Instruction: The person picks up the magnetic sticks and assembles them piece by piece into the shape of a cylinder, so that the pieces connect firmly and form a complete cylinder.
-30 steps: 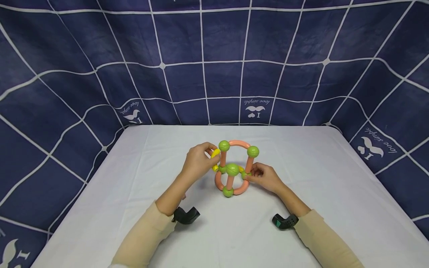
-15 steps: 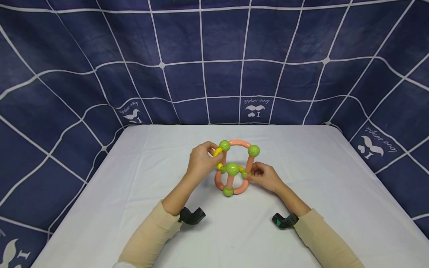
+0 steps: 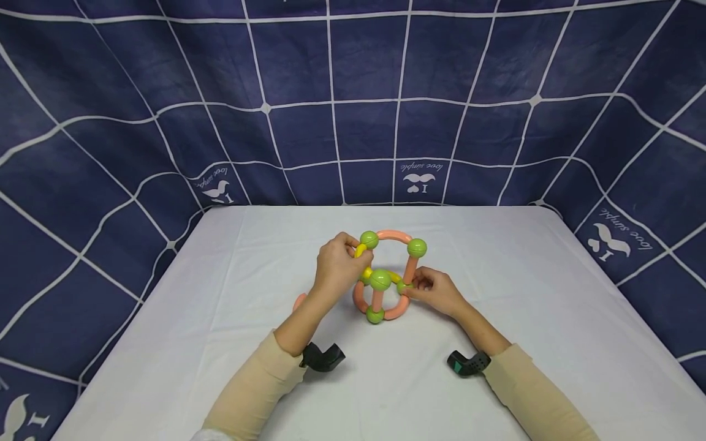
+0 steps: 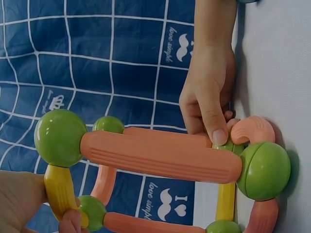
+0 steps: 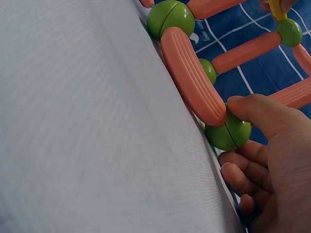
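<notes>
A frame of salmon-coloured rods and green balls stands upright on the table. My left hand [image 3: 337, 264] pinches a curved yellow rod [image 4: 59, 189] between thumb and fingers. One end of this rod meets the front upper green ball [image 4: 60, 138]; the other is by the back-left upper ball [image 4: 92, 212], partly behind my fingertips. On the right, my right hand [image 3: 438, 293] grips a lower green ball [image 5: 229, 130], thumb on top and fingers curled beneath. A second yellow rod [image 4: 225, 201] lies in the bottom ring. A curved salmon rod [image 3: 393, 235] joins the two back upper balls.
A white cloth covers the table [image 3: 397, 380]. Another salmon piece [image 3: 299, 301] shows beside my left forearm, mostly hidden by it. A dark blue curtain [image 3: 364, 131] with white grid lines hangs behind and at both sides.
My left hand has moved a little right with the yellow rod, bringing it between the front and back-left upper balls. The salmon piece beside the forearm has become more visible. My right hand keeps still.
</notes>
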`<action>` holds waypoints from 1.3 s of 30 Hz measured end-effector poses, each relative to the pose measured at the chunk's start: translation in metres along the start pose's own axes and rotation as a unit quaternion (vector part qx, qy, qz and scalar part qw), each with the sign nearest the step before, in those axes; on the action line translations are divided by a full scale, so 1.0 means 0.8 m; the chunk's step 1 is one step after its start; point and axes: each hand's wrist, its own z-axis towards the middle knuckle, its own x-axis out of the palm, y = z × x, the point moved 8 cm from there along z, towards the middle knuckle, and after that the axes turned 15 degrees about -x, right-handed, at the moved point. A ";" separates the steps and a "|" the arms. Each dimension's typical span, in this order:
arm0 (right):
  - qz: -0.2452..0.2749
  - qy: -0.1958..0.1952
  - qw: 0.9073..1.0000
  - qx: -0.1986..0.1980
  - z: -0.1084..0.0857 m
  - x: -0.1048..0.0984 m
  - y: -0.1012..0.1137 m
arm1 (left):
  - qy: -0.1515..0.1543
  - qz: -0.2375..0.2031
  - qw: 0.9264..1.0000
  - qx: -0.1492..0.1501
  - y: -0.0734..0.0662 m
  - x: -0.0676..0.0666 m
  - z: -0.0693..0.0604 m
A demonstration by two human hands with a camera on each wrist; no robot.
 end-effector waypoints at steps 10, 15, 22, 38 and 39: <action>0.002 0.001 1.000 -0.002 0.001 0.002 -0.001 | -0.001 0.017 1.000 -0.002 -0.003 -0.005 0.001; 0.004 0.003 1.000 0.001 0.000 0.002 0.001 | 0.005 0.016 1.000 -0.001 0.000 -0.005 0.000; 0.004 0.004 1.000 0.002 -0.002 0.002 0.002 | -0.007 -0.041 0.999 0.002 0.019 -0.012 -0.009; 0.008 -0.002 1.000 0.002 0.003 -0.008 0.058 | 0.166 -0.030 0.984 0.061 0.086 0.065 -0.038; 0.009 -0.003 1.000 0.000 0.003 -0.008 0.057 | 0.183 -0.027 0.980 0.065 0.087 0.070 -0.040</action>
